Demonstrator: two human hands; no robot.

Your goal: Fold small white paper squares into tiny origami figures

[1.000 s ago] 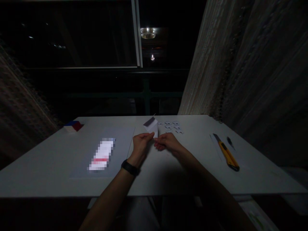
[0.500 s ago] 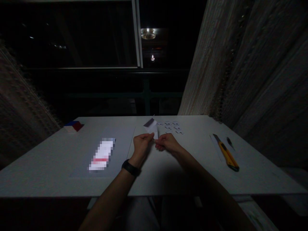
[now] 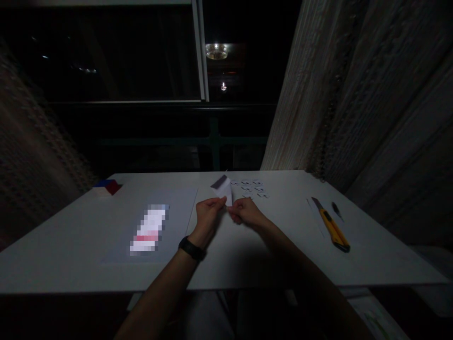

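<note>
A folded piece of white paper (image 3: 225,189) with a darker grey flap at its top stands up from between my hands, over the middle of the table. My left hand (image 3: 210,215), with a black band on the wrist, pinches the paper's lower edge between thumb and finger. Close beside it, my right hand (image 3: 247,211) has its fingertips closed on the same lower end. The fingertips of both hands nearly meet there, and the exact fold under them is too dark to make out. Just behind my right hand lie several small paper pieces (image 3: 260,189) with dark marks.
A yellow utility knife (image 3: 332,229) lies on the right of the white table (image 3: 276,264), beside a small dark pointed tool (image 3: 337,209). On the left, a lit, blurred phone (image 3: 149,230) rests on a paper sheet (image 3: 180,203). Farther left sits a puzzle cube (image 3: 106,187).
My hands keep nearly the same pinch on the paper, with only a slight shift of the fingers. The whole view has moved a little.
</note>
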